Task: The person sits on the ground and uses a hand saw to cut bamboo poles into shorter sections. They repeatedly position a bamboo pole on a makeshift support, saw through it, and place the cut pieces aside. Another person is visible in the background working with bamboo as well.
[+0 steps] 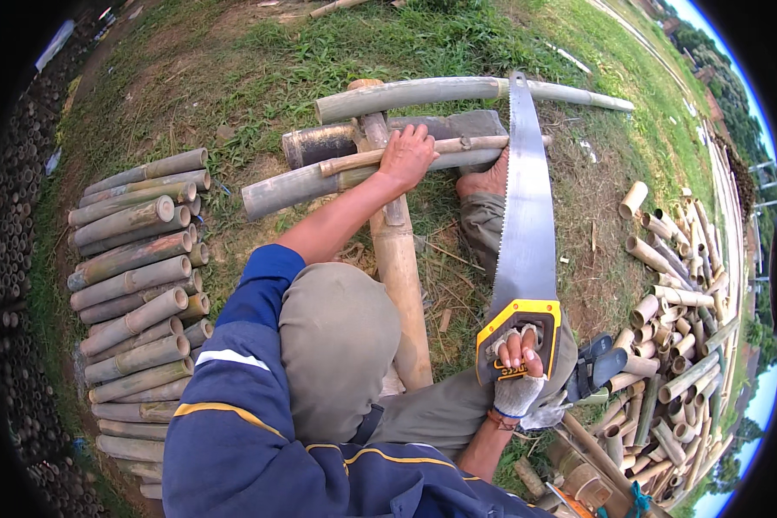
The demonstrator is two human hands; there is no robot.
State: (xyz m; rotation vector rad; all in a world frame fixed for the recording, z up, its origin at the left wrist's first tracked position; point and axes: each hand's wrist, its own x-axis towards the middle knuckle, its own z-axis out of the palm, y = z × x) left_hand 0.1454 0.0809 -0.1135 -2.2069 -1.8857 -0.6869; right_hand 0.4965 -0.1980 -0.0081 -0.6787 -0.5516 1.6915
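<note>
Near right: right hand [521, 371] gripping handsaw [525, 229]. Far: left hand [409, 159] curled over thin bamboo pole [354, 161]; pole rolling could deflect handsaw into bare foot [487, 180].

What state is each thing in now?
Saw: held, tip pointing away, toothed edge facing left
Right grip: partly gloved, closed on the handle
Thin stick: lying along a thicker pole
Left grip: bare, laid over the stick
Longer bamboo poles: stacked
Short bamboo pieces: loosely heaped
</note>
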